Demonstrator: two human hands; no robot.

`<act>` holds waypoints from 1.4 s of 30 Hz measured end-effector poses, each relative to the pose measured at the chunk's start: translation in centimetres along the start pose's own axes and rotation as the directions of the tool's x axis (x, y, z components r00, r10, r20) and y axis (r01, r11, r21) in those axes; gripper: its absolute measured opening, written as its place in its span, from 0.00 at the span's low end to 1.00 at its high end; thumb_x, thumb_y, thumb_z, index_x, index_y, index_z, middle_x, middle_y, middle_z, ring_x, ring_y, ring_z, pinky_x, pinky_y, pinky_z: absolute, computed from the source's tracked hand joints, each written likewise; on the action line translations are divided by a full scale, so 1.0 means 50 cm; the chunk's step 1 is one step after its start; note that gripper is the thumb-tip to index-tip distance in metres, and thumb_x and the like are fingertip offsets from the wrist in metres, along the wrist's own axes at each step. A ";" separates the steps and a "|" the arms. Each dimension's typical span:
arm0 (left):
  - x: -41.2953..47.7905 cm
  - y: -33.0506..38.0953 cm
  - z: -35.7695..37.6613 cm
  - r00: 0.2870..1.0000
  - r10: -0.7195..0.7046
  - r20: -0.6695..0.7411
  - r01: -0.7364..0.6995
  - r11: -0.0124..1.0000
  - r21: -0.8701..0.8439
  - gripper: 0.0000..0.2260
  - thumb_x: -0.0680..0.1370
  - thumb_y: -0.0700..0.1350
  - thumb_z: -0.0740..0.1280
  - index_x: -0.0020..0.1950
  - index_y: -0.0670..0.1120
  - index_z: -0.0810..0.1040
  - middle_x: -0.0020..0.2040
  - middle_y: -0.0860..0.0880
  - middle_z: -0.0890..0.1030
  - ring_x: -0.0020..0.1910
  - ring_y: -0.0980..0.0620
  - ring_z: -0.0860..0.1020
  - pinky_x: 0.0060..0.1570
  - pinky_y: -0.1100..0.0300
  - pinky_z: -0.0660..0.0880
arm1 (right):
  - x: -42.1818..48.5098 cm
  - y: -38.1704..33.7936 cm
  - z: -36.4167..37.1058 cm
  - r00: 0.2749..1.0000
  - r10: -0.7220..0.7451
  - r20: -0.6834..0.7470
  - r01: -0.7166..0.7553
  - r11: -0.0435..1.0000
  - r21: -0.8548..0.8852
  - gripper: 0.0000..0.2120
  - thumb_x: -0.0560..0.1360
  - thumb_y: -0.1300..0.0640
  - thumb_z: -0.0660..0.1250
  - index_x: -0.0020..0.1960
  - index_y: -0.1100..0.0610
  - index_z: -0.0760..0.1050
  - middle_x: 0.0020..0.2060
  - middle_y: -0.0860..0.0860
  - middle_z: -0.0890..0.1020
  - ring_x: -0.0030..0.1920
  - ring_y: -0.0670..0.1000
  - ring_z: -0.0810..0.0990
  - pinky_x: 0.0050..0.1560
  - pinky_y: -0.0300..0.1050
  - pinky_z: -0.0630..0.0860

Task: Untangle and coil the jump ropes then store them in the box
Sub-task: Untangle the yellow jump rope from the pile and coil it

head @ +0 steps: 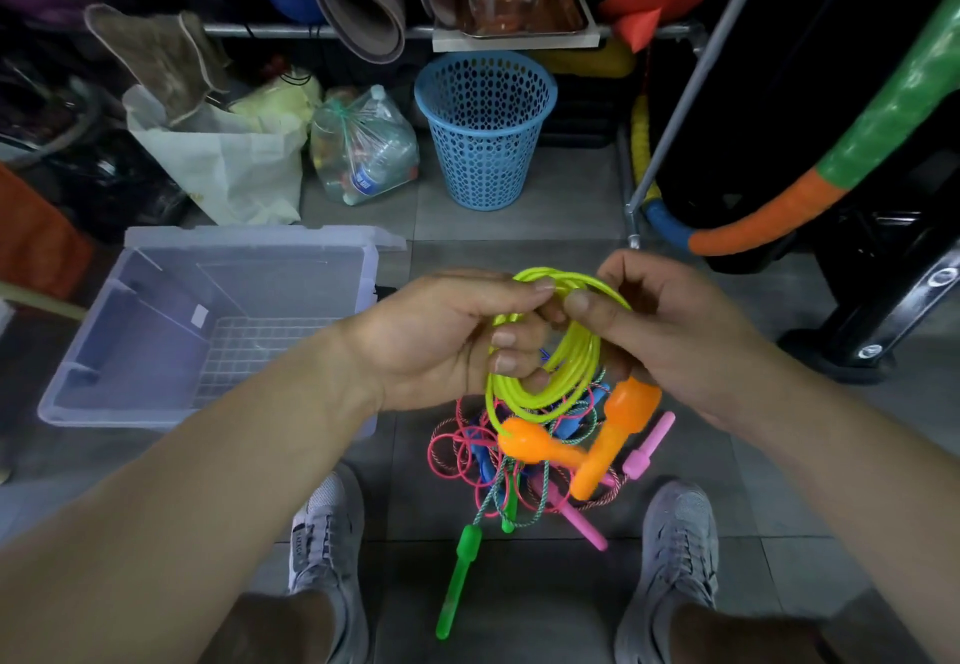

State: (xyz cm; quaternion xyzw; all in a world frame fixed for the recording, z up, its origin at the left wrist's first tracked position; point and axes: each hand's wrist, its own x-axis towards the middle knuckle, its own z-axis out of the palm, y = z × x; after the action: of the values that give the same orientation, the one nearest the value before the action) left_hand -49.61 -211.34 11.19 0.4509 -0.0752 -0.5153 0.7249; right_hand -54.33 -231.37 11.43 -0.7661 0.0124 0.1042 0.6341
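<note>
Over the tangled ropes (pixel 467 450) on grey tiles (pixel 519 226), I see left hand (pixel 457 336) and right hand (pixel 670 330) pinching the yellow coil (pixel 550 382), long axis twelve-to-six, orange handles (pixel 613 434) dangling at six, clear box (pixel 130 310) at nine, blue basket (pixel 485 133) beyond at twelve.

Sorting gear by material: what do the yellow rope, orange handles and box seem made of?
Yellow rope: probably PVC-like plastic cord; smooth, glossy, holding springy loops. Orange handles: moulded plastic, slightly translucent, with a soft sheen. Box: clear, faintly frosted plastic; a grid pattern shows at its bottom.
</note>
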 end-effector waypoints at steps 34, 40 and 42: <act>0.003 0.007 -0.030 0.855 0.264 -0.446 -0.122 0.939 0.322 0.07 0.84 0.40 0.58 0.52 0.39 0.74 0.32 0.50 0.73 0.33 0.52 0.74 0.24 0.65 0.66 | 0.016 0.052 -0.048 0.986 0.139 0.091 -0.046 0.758 -0.651 0.07 0.74 0.59 0.71 0.39 0.51 0.76 0.30 0.44 0.79 0.32 0.41 0.75 0.33 0.32 0.69; -0.006 0.006 -0.035 0.868 0.242 -0.434 -0.059 0.917 0.394 0.09 0.84 0.41 0.59 0.47 0.41 0.74 0.32 0.50 0.74 0.34 0.50 0.74 0.27 0.63 0.69 | 0.025 0.053 -0.070 0.992 0.121 -0.030 -0.116 0.801 -0.588 0.10 0.80 0.52 0.66 0.42 0.54 0.79 0.35 0.48 0.86 0.38 0.49 0.84 0.44 0.48 0.81; -0.008 0.000 -0.025 0.900 0.186 -0.395 -0.029 0.928 0.371 0.07 0.83 0.41 0.60 0.47 0.41 0.75 0.32 0.50 0.75 0.34 0.50 0.75 0.30 0.61 0.69 | 0.028 0.032 -0.074 0.971 0.046 -0.236 -0.101 0.969 -0.225 0.09 0.80 0.55 0.66 0.45 0.57 0.80 0.38 0.52 0.87 0.40 0.52 0.86 0.42 0.48 0.84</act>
State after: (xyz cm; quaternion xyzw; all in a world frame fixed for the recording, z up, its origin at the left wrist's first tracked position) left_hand -49.07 -210.27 10.60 0.6706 -0.0334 -0.3414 0.6578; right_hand -52.70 -235.12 10.26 -0.8418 0.1014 0.0395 0.5286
